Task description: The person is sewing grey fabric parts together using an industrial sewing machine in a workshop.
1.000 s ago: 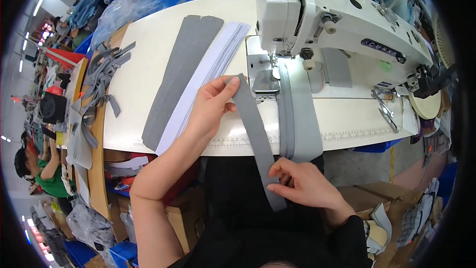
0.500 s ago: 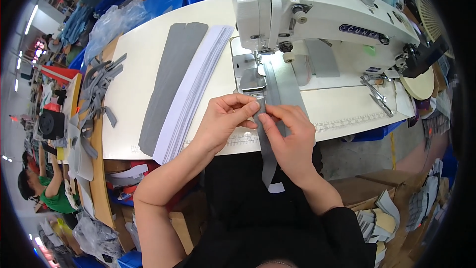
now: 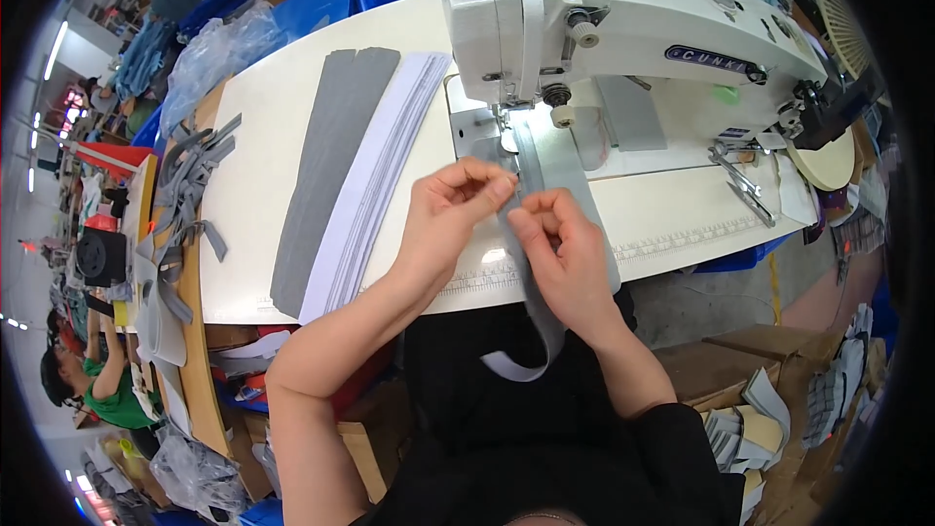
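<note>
A grey fabric strip (image 3: 547,328) was pinched by the left hand (image 3: 440,222); the right hand (image 3: 573,268) was unclear in grip; cloth (image 3: 771,419) was held in a carton (image 3: 716,370).

On your desk (image 3: 258,136), one stack (image 3: 333,185) lay left of a second stack (image 3: 378,185), both left of the sewing machine (image 3: 623,19); scraps (image 3: 185,190) lay farther left, and your strip (image 3: 551,333) hung over the front edge.

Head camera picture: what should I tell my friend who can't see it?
A bare left hand and right hand are close together over a grey strip at a white sewing machine. The strip's loose end curls below the edge of the white table. To the left lie grey pieces and a stack of pale lilac strips.
</note>
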Demonstrator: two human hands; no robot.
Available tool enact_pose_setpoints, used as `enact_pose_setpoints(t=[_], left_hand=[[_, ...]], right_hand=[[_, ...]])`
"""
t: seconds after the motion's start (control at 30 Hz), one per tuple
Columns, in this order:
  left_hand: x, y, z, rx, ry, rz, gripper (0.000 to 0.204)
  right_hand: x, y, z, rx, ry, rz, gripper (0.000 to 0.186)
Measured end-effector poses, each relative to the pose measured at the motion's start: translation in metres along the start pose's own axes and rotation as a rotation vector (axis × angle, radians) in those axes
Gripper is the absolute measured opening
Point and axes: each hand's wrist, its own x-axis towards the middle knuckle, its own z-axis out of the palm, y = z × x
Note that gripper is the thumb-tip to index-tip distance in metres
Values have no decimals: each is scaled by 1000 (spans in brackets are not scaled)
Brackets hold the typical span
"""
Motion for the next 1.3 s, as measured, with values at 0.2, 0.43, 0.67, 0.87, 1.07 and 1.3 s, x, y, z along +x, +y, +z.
enact_pose_setpoints(t=[0.2, 0.43, 0.67, 0.87, 1.07, 1.3], left_hand=[[35, -7, -14, 241, 122, 55, 18], [34, -14, -26, 962, 63, 438, 26], [29, -18, -21, 1141, -24, 567, 27], [28, -23, -21, 1089, -17, 539, 29], [28, -24, -27, 1126, -43, 622, 28], [26, -20, -22, 1026, -62, 542, 31]], right_hand=[[10, 6, 3, 86, 32, -38, 13], [38, 15, -1, 18, -83, 73, 12], [34, 8, 4, -463, 183, -213, 17], [42, 21, 16, -582, 206, -243, 19], [44, 11, 18, -666, 269, -268, 19], [49, 14, 22, -894, 241, -334, 24]])
